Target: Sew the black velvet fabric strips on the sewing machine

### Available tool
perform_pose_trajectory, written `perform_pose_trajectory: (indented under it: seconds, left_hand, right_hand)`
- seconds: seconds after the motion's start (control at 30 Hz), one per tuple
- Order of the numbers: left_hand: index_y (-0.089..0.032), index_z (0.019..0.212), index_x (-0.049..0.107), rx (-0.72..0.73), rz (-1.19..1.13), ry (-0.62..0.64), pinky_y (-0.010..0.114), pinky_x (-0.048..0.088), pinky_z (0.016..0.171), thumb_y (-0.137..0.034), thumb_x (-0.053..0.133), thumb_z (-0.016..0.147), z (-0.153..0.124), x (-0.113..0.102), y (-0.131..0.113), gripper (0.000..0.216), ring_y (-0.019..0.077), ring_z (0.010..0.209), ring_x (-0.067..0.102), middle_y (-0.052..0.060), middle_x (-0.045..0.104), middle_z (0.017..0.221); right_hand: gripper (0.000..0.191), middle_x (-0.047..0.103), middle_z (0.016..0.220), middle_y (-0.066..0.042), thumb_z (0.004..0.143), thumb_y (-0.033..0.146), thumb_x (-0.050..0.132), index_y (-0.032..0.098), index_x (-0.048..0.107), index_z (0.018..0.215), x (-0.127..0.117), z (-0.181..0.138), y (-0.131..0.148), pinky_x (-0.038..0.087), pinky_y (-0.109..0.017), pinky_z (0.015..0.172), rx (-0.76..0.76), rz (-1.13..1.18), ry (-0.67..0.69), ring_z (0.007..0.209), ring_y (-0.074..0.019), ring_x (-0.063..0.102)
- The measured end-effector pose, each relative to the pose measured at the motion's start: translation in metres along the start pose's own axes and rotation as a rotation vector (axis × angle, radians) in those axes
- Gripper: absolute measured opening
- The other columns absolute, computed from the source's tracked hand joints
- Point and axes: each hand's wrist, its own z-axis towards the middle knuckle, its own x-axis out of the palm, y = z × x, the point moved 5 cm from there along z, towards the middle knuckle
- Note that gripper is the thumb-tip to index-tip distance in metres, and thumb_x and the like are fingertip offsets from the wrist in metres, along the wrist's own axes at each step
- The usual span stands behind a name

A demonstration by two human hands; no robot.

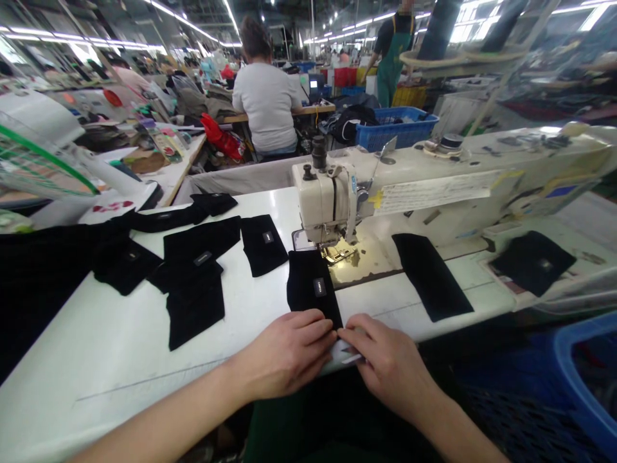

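Observation:
A black fabric piece (308, 276) with a small grey label (320, 287) lies in front of the sewing machine (332, 206), its far edge beside the presser foot (340, 255). At its near corner, my left hand (296, 350) is closed on the fabric, fingers bent over the edge. My right hand (385, 357) pinches at that same corner, fingertips almost touching those of the left. Under the right fingers shows a small pale pointed item (351, 357), partly hidden, whose kind I cannot make out.
Several labelled black pieces (264, 244) lie on the white table (120, 360) to the left. A plain black piece (431, 276) and another black piece (533, 262) lie right. Blue baskets (578, 334) stand below right and behind. A fan (43, 148) is at left; people work beyond.

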Motion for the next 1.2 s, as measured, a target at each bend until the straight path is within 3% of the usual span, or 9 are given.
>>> perform_pose_trajectory:
  seconds: [0.6, 1.2]
  left_hand:
    - [-0.014, 0.116, 0.065, -0.015, -0.01, 0.044, 0.039, 0.058, 0.09, -0.023, 0.05, 0.097, 0.012, 0.0, 0.036, 0.025, 0.0251, 0.106, 0.06, 0.014, 0.065, 0.112]
    - [-0.012, 0.116, 0.067, -0.039, 0.032, 0.037, 0.042, 0.056, 0.091, -0.025, 0.05, 0.098, 0.021, -0.004, 0.074, 0.028, 0.026, 0.108, 0.06, 0.015, 0.065, 0.115]
  right_hand:
    - [0.035, 0.067, 0.102, -0.005, 0.08, 0.003, 0.055, 0.02, 0.07, 0.106, -0.002, 0.039, -0.014, 0.045, -0.026, 0.066, 0.014, -0.09, -0.06, 0.085, -0.0178, 0.063]
    - [0.029, 0.067, 0.105, -0.004, 0.089, 0.009, 0.055, 0.022, 0.072, 0.11, -0.002, 0.077, -0.027, 0.046, -0.025, 0.067, 0.079, -0.154, -0.013, 0.086, -0.0162, 0.064]
